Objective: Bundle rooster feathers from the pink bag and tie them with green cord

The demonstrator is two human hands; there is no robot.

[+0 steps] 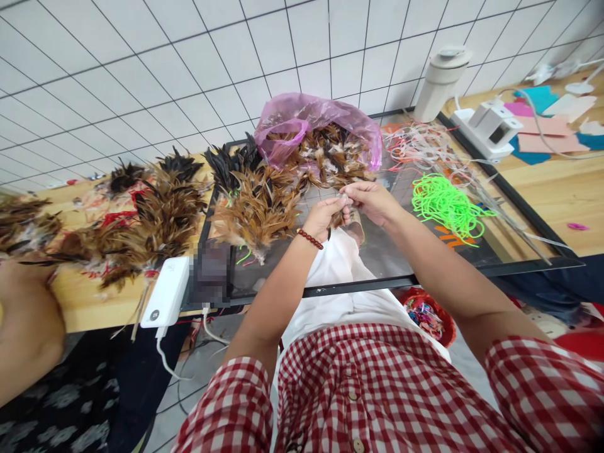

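My left hand (326, 216), with a beaded bracelet at its wrist, is closed in a pinch over the middle of the black-framed glass panel (311, 291). Brown feathers (338, 220) stick out below its fingers. My right hand (370, 200) meets it fingertip to fingertip, closed on a small pale bit whose kind is hidden. Just behind both hands, a pink-purple plastic bag (283, 116) lies open with loose brown feathers (325, 151) in it. Left of my hands is a heap of bundled brown feathers (264, 201). To the right lies a tangle of neon green cord (443, 200).
White and red cords (422, 148) lie behind the green ones. A white bottle (438, 85) and a power strip (486, 132) stand back right. More feather bundles (172, 207) and a white power bank (166, 292) are left. Another person's arm (31, 314) rests far left.
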